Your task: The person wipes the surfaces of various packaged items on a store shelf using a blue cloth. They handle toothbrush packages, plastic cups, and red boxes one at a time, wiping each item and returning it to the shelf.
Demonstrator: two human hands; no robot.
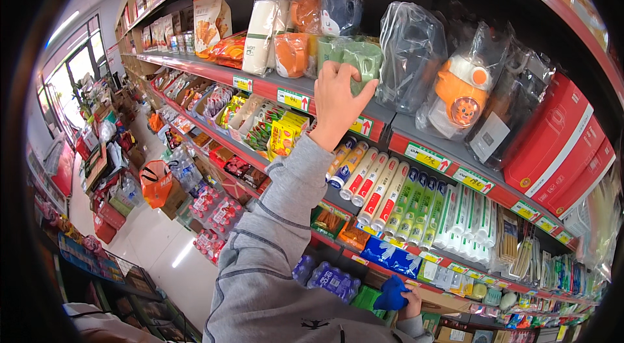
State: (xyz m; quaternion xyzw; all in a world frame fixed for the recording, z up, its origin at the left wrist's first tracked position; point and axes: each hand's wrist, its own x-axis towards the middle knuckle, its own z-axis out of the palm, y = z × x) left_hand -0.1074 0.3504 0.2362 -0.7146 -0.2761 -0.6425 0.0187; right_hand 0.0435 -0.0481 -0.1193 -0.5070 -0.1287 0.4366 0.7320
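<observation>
My left hand (pixel 343 92) reaches up to the upper shelf, its fingers curled at a plastic-wrapped green mug (pixel 364 56); whether it grips the mug cannot be told. An orange mug (pixel 291 56) and a dark blue mug with a white animal (pixel 341 14), both wrapped, stand near it. To the mug's right is a clear-bagged dark item (pixel 412 55), then an orange-and-white bottle with a tiger face (pixel 463 94). Low down, my right hand (pixel 412 300) holds a bunched blue cloth (pixel 391 293) in front of the lower shelves.
The upper shelf edge (pixel 399 144) carries price tags. Below it are rolled tubular packs (pixel 380 187) and snack packets (pixel 285 136). Red boxes (pixel 560 143) stand at the right. Bottle packs (pixel 217 216) and an orange bag (pixel 157 182) are on the aisle floor at the left.
</observation>
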